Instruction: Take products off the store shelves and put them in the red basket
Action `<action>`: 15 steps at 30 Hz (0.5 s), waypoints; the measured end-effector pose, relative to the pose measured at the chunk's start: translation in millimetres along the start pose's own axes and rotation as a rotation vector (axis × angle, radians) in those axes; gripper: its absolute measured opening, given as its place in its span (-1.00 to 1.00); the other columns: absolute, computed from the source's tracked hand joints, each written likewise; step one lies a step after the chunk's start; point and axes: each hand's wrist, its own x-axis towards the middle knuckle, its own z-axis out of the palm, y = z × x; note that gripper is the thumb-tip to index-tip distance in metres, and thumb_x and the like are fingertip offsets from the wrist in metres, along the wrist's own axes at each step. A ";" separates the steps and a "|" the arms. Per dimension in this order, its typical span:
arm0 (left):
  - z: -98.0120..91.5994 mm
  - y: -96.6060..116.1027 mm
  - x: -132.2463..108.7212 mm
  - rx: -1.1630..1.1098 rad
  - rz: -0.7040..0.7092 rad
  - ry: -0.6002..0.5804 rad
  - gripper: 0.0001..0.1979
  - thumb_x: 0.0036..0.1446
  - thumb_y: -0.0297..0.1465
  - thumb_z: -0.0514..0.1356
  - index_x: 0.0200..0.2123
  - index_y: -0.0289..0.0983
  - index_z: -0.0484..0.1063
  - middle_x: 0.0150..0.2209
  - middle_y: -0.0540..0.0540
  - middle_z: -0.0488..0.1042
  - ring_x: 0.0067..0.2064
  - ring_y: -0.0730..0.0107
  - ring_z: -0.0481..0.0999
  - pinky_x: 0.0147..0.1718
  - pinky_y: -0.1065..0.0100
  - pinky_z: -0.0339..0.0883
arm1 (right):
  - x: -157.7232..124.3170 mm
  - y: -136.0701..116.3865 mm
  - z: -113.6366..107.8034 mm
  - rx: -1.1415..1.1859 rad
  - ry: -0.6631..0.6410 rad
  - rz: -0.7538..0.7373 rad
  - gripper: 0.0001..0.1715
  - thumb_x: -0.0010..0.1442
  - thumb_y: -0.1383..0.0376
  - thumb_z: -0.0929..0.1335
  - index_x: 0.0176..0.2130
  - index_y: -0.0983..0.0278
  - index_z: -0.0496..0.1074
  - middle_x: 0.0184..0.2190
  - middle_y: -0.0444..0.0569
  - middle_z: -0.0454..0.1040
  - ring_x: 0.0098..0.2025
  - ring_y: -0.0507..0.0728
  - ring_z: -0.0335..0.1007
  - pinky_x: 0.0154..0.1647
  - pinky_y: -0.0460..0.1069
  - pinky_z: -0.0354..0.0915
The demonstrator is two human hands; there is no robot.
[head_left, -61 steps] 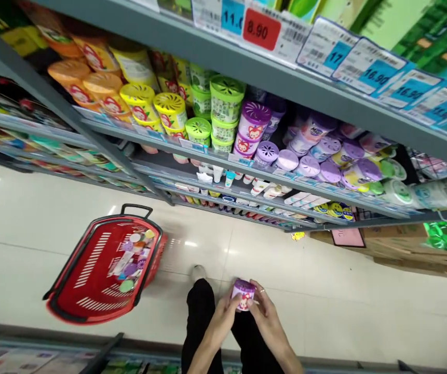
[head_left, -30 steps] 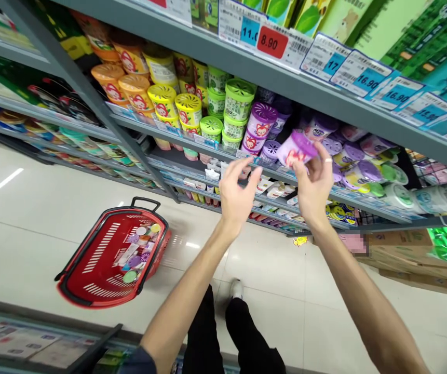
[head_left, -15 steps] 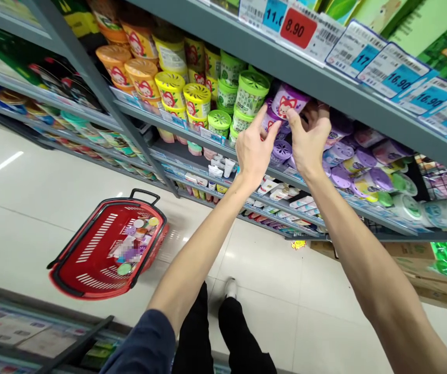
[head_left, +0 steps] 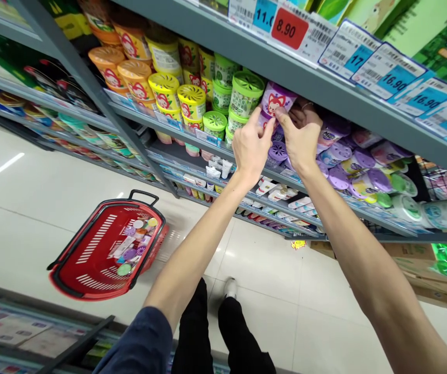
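Observation:
A purple air freshener tub (head_left: 276, 98) with a red fox-like face on its label stands at the top of a stack on the shelf, tilted in my view. My right hand (head_left: 303, 132) has its thumb on the tub's lower front, and its other fingers reach behind, partly hidden. Lower down, my left hand (head_left: 251, 148) has thumb and forefinger around the purple tub beneath, which is mostly covered by the hands. Green air freshener tubs (head_left: 246, 93) are stacked just left of the purple ones. Below the hands sits another purple tub with a vented lid (head_left: 278, 152).
Yellow tubs (head_left: 191, 101) and orange tubs (head_left: 135, 78) line the shelf leftward. More purple containers (head_left: 338, 176) stand at right. The upper shelf edge (head_left: 207, 39) runs close above the hands. A red shopping basket (head_left: 91, 228) holding several items is on the floor.
The upper purple tub has moved slightly left and down, now sitting straighter over the one below. My right hand has shifted left with it. The view has shifted slightly.

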 end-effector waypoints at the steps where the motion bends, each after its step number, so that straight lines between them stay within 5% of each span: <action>1: 0.1 1.2 -0.4 0.006 -0.013 0.002 -0.49 0.48 -0.03 0.04 0.27 -0.25 0.33 -0.03 -0.17 0.60 0.14 0.15 0.64 0.20 0.02 0.49 | 0.2 0.2 0.0 -0.005 -0.002 -0.001 -0.24 0.13 -0.36 0.44 -0.03 0.17 0.47 0.00 0.06 0.67 0.07 0.24 0.64 0.18 0.14 0.53; 9: -3.2 10.8 -4.9 0.104 -0.180 0.001 -0.43 0.44 0.03 0.08 0.29 -0.23 0.31 -0.29 -0.02 0.63 -0.27 0.32 0.71 0.08 0.05 0.55 | -2.2 1.2 -5.4 -0.005 -0.086 -0.006 -0.19 0.22 -0.30 0.43 0.12 0.24 0.43 0.13 0.15 0.60 0.22 0.30 0.55 0.32 0.22 0.43; 15: -5.3 12.8 -10.0 0.170 -0.215 -0.025 -0.43 0.45 0.04 0.05 0.28 -0.21 0.36 -0.43 0.05 0.58 -0.40 0.39 0.66 0.03 0.11 0.57 | -0.9 9.0 -7.5 -0.027 -0.124 0.023 -0.18 0.18 -0.28 0.47 0.17 0.19 0.44 0.18 0.15 0.57 0.33 0.33 0.45 0.38 0.19 0.38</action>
